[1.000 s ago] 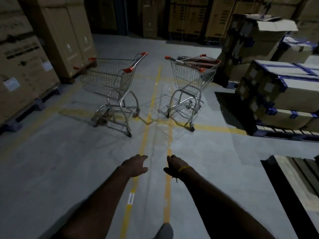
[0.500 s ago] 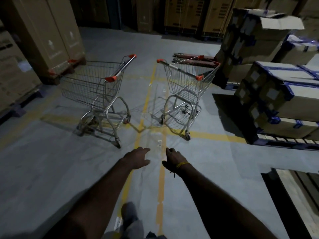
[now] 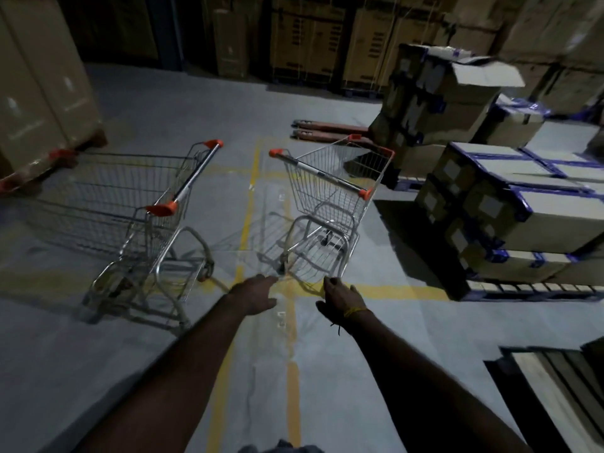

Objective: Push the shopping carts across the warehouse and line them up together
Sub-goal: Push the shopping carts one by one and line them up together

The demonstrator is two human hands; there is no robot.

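Both bare hands reach forward over the yellow floor line point(image 3: 293, 325), empty, fingers loosely spread: the left hand point(image 3: 256, 294) just left of it, the right hand point(image 3: 341, 297) just right. Beyond the line's far end stand two wire shopping carts, apart: the left cart point(image 3: 130, 204) angled away leftward, the right cart point(image 3: 333, 194) nearer the taped cardboard boxes point(image 3: 510, 204).

Grey concrete floor point(image 3: 163, 371) with yellow lines carries two shopping carts point(image 3: 137, 204) point(image 3: 330, 204) and palletised boxes point(image 3: 510, 204).
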